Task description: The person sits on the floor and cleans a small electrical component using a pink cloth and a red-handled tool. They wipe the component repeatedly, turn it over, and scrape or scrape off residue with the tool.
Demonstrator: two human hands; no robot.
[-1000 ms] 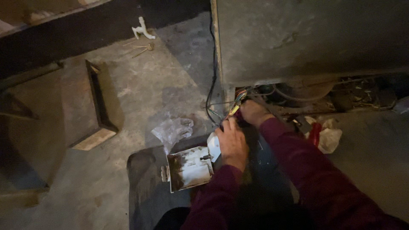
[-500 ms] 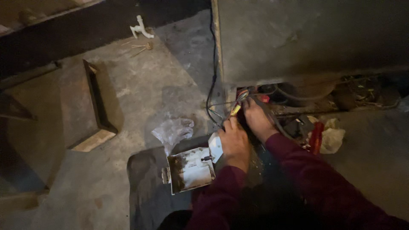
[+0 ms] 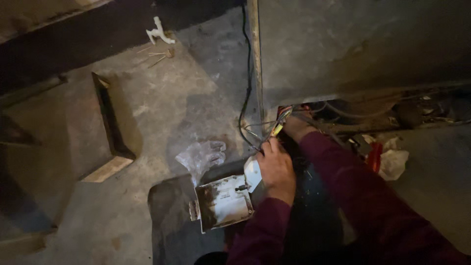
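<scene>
My left hand (image 3: 277, 169) is closed around a small white part (image 3: 252, 173) and presses against thin wires that end in a yellow tip (image 3: 277, 130). Just left of it lies a dirty white metal cover (image 3: 223, 202) on a dark mat (image 3: 169, 221). My right hand (image 3: 296, 128) reaches into the dark opening under a large grey metal cabinet (image 3: 353, 44), among a bundle of wires (image 3: 285, 115). Its fingers are hidden in shadow. Both sleeves are dark red.
A crumpled clear plastic glove (image 3: 201, 156) lies on the concrete floor by the cover. A black cable (image 3: 245, 73) runs down the cabinet's edge. A red item (image 3: 375, 156) and white crumpled paper (image 3: 395, 164) sit to the right. A wooden frame (image 3: 110, 147) lies at the left.
My right hand stretched a little further into the opening and has drawn back to the wires. The left hand stays on the white part.
</scene>
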